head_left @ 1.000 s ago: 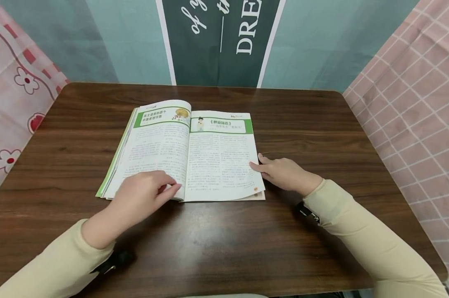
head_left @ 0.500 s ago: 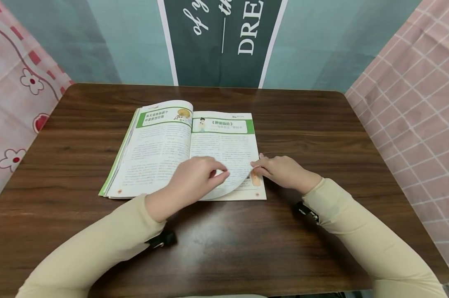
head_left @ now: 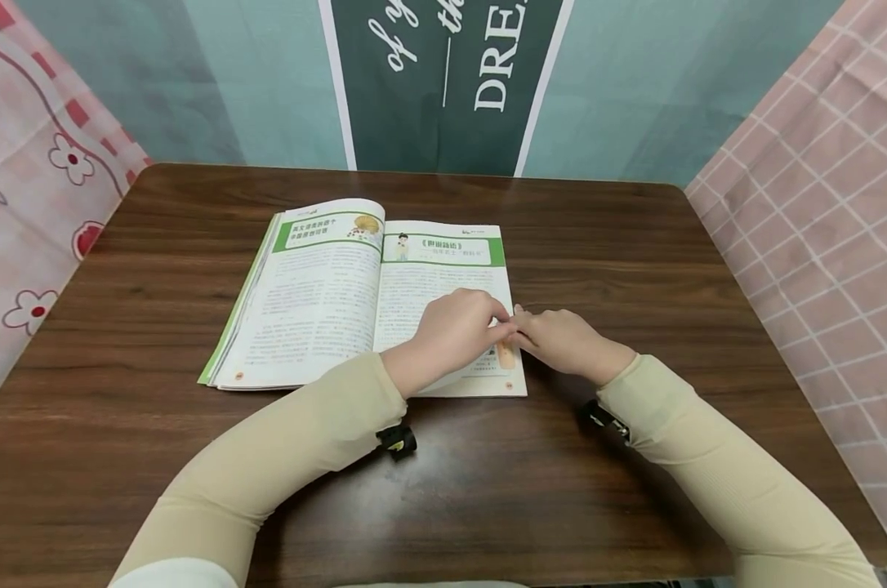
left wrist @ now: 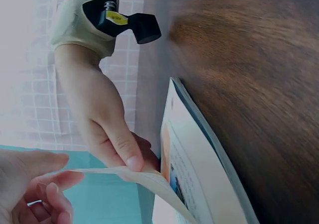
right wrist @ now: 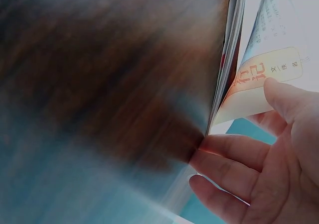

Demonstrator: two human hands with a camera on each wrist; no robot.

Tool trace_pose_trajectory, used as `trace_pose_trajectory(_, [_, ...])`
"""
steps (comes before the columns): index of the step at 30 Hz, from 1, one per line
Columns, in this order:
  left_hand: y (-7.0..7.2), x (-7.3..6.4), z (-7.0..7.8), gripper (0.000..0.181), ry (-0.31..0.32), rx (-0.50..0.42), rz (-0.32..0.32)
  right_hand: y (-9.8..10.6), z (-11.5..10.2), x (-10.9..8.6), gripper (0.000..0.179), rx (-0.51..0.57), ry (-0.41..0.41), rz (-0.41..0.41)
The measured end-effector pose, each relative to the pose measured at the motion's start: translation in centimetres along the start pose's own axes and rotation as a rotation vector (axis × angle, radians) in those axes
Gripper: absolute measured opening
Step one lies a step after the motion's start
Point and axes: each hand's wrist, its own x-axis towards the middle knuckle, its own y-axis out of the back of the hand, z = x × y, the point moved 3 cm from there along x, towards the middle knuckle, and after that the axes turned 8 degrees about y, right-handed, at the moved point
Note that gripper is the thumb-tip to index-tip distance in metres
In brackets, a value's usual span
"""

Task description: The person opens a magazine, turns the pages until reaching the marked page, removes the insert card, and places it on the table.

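Note:
An open magazine (head_left: 318,327) with green headers lies on the wooden table, its left side thick with pages. Over the right-hand side, my left hand (head_left: 458,322) has its thumb and fingertip at the lifted page's outer edge. In the left wrist view, that page (left wrist: 107,170) runs between the left thumb and finger. My right hand (head_left: 561,339) holds the same page from the right, thumb (right wrist: 274,92) on one face and index finger behind. Its other fingers touch the magazine's side edge. Under the raised corner, another printed page (head_left: 498,384) shows.
The brown table (head_left: 598,245) extends around the magazine. A teal cloth (head_left: 267,82) with white lettering hangs behind it. Pink cloths hang at the left (head_left: 69,204) and right (head_left: 818,204). Black wrist cameras (head_left: 397,441) are strapped under both sleeves.
My left hand has moved right from the magazine's left page to the right page's outer edge, beside the right hand. The lower right page corner has lifted. The right hand has barely moved.

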Motion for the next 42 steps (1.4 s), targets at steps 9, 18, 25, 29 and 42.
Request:
trace_pose_trajectory(9, [-0.4,0.1,-0.7,0.018,0.034,0.047,-0.036,-0.1,-0.1,0.1,0.033,0.029,0.006,-0.014])
trace_pose_trajectory(18, [0.1,0.0,-1.3,0.018,0.053,0.042,-0.070,-0.3,0.3,-0.2,0.075,0.088,-0.063,-0.084])
trace_pose_trajectory(25, [1.2,-0.2,-1.9,0.017,0.073,0.021,-0.018,0.0,0.8,-0.1,0.096,0.124,-0.114,-0.137])
trace_pose_trajectory(29, [1.9,-0.7,-2.6,0.017,0.081,0.018,0.016,-0.2,1.1,-0.2,0.100,0.143,-0.120,-0.145])
trace_pose_trajectory(42, [7.0,-5.7,-8.1,0.015,0.118,-0.192,0.298,-0.3,0.8,-0.9,0.090,0.086,-0.040,-0.131])
